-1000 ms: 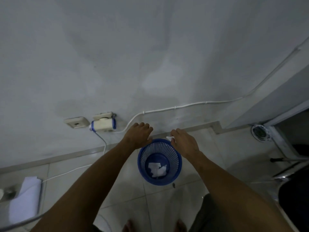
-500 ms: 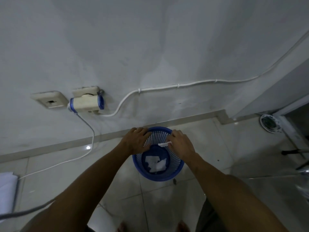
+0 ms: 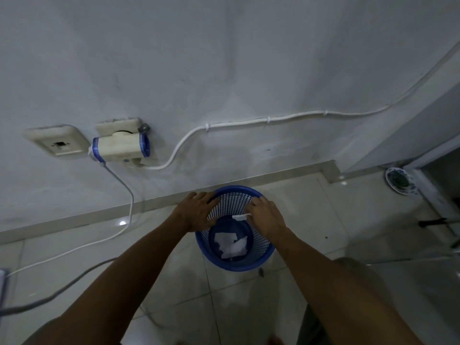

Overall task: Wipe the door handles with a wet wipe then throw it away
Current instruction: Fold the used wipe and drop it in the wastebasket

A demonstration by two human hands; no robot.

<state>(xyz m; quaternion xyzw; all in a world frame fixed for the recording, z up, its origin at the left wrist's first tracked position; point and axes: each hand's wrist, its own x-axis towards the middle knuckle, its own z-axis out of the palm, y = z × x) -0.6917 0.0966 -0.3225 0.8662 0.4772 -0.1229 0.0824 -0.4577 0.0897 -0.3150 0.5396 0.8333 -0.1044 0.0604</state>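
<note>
One crumpled white wet wipe (image 3: 241,216) juts from right hand (image 3: 267,219).

Probably a home, tiled floor (image 3: 311,290), wall socket (image 3: 56,143), blue waste basket (image 3: 236,263)

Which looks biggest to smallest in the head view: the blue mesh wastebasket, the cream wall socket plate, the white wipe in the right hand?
1. Blue mesh plastic wastebasket.
2. Cream rectangular wall socket plate, clearly smaller than the basket.
3. White wipe pinched by the right hand; only a small strip of it shows.
</note>
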